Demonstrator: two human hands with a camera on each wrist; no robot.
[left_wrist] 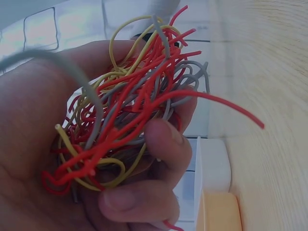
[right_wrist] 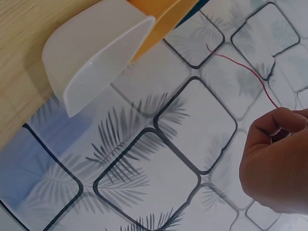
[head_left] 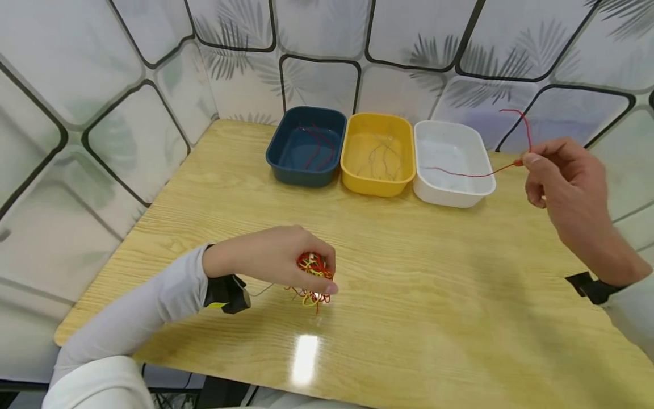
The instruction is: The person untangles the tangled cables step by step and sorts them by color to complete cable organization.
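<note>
My left hand holds a tangled bundle of thin wires in red, yellow and grey, low over the table's near part. In the left wrist view the fingers curl round this bundle, with loose ends sticking out. Off to the right, my right hand pinches a red wire between thumb and forefinger. One length of it bends upward; another stretches left, passing in front of the white box as seen from the head. In the right wrist view the red wire rises from the fingertips, whose grip is partly hidden.
A dark blue box with red wires inside stands at the back of the wooden table. Beside it, a yellow box contains thin greyish wires. The white box completes the row. Patterned fabric hangs behind the table.
</note>
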